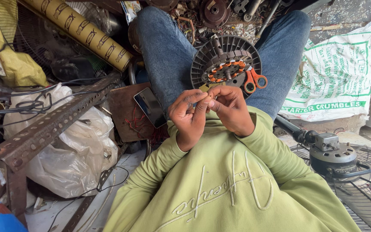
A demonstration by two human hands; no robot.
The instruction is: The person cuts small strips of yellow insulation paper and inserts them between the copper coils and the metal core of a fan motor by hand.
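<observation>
Cluttered workshop floor is seen from above, with the person seated among scrap and spare parts, legs in blue jeans and arms in a green sweatshirt.

Left hand: raised before the chest, fingers curled, thumb and forefinger pinched together against the other hand. Whatever is pinched is too small to be made out.

Right hand: held touching the left, fingertips closed in the same pinch.

Fan motor: dark round finned housing with orange windings, rested on the lap between the knees, just beyond the hands.

Scissors: orange-handled, laid on the motor's right edge.

Phone: dark, laid on a brown board beside the left thigh.

Angle iron: rusty, perforated, slanted across the left.

Plastic bag: white, under the angle iron.

Printed sack: white and green, at the right.

Fan: grey motor head with wire guard, lower right.
</observation>
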